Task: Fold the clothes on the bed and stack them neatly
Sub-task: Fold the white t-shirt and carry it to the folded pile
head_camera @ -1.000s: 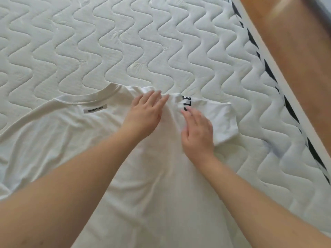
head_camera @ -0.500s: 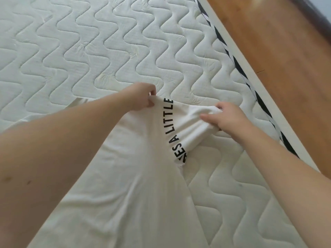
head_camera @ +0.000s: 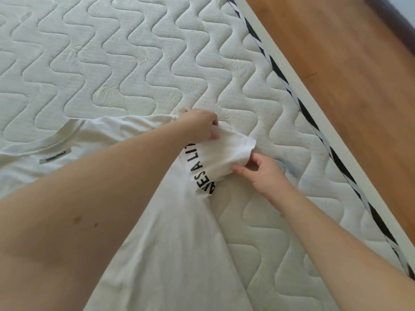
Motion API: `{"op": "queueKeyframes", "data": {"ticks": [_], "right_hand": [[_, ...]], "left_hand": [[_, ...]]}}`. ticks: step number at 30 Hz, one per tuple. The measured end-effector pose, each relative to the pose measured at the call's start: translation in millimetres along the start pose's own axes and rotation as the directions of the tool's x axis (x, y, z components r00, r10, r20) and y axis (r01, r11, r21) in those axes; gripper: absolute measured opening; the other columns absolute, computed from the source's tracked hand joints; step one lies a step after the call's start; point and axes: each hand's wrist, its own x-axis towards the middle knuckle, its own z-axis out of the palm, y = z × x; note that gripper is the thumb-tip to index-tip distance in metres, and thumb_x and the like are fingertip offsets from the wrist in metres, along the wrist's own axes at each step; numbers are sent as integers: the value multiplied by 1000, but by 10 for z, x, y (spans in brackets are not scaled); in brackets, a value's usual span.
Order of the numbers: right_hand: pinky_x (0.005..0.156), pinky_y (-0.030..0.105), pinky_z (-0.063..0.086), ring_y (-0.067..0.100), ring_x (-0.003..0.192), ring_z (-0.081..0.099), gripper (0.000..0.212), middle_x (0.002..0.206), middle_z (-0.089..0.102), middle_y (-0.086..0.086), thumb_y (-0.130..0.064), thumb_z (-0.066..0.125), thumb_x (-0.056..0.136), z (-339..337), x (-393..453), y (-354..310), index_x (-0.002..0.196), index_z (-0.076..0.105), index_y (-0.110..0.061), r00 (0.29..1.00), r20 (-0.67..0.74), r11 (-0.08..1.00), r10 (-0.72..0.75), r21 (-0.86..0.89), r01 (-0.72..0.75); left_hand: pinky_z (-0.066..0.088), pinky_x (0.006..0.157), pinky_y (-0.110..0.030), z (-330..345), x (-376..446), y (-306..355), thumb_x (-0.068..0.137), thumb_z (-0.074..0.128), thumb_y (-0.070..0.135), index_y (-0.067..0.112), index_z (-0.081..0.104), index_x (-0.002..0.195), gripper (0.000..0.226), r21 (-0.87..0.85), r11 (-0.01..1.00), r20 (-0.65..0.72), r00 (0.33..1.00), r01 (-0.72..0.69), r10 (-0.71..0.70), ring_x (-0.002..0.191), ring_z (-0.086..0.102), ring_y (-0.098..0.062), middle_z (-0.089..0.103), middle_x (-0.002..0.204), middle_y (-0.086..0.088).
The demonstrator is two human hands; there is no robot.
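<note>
1. While the white T-shirt [head_camera: 170, 232] lies flat on the bed [head_camera: 134, 63], left hand [head_camera: 199, 124] pinches its shoulder and right hand [head_camera: 262, 171] grips the sleeve [head_camera: 226, 151].
2. Sleeve fold seems underway; next, lay it inward, smooth.

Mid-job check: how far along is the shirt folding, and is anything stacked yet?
Early. Done: the white T-shirt lies spread on the mattress, neck label up. In hand: the left hand pinches the shoulder while the right hand grips the sleeve, turning it over so the black lettering shows. Left: the remaining folds and stacking; no folded pile is visible.
</note>
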Motion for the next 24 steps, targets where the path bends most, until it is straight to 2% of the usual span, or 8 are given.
{"op": "queueKeyframes", "data": {"ticks": [3,7,11,14,17,18,20,24], "right_hand": [[74,25,51,11,79,70,18,87,76,-1,-31,74,86,-25,-63,-20,97,69,-16,1000,-6,994,-8,109,9],[53,18,43,6,47,56,18,54,65,-4,-38,67,91,-23,-172,128,91,61,-22,995,-98,999,3,-36,-7],[54,21,39,5,49,49,22,58,54,-10,-45,69,87,52,-274,316,98,64,-27,996,-57,980,72,-183,-81],[50,16,34,2,52,45,18,57,47,-12,-38,75,83,161,-349,336,83,62,-27,999,-11,961,53,-269,-54],[54,22,39,13,62,55,18,67,60,-6,-35,68,88,191,-397,299,81,64,-19,996,-46,948,78,-307,-88],[55,27,41,14,60,57,18,68,64,-4,-35,66,88,188,-426,287,83,64,-18,993,-83,957,87,-270,-106],[51,25,42,8,51,61,16,64,69,-2,-32,65,88,190,-507,296,82,61,-17,987,-114,972,116,-193,-136],[43,19,44,9,38,57,21,53,68,-3,-24,66,92,244,-611,415,81,54,-10,961,0,952,277,-139,-275]], "left_hand": [[30,89,-40,23,16,110,94,58,39,28,60,116,24,-15,999,-45,998,-34,34,114,51,-24,58,109,3],[33,73,-33,90,-47,135,98,48,28,23,58,115,20,-200,979,-143,990,-27,-2,94,49,-23,62,111,-3],[37,76,-32,10,-2,211,97,49,45,26,58,113,27,-228,974,-33,999,14,-22,94,51,-20,59,105,4],[38,80,-32,-69,14,346,90,60,50,29,61,113,31,-201,979,74,996,-34,50,95,50,-16,54,101,10],[40,78,-31,-56,-1,459,91,62,32,24,65,112,23,-179,981,18,996,-81,85,95,52,-17,55,98,9],[42,78,-32,-49,-14,479,92,60,29,22,65,110,19,-203,975,-23,996,-91,88,95,52,-17,56,97,8],[46,81,-35,-24,-51,495,94,56,25,21,64,105,14,-286,954,-89,994,-88,65,94,53,-18,57,96,8],[45,83,-36,99,-134,484,98,50,29,25,60,106,13,-318,947,-91,996,-44,16,97,56,-19,61,102,8]]}}
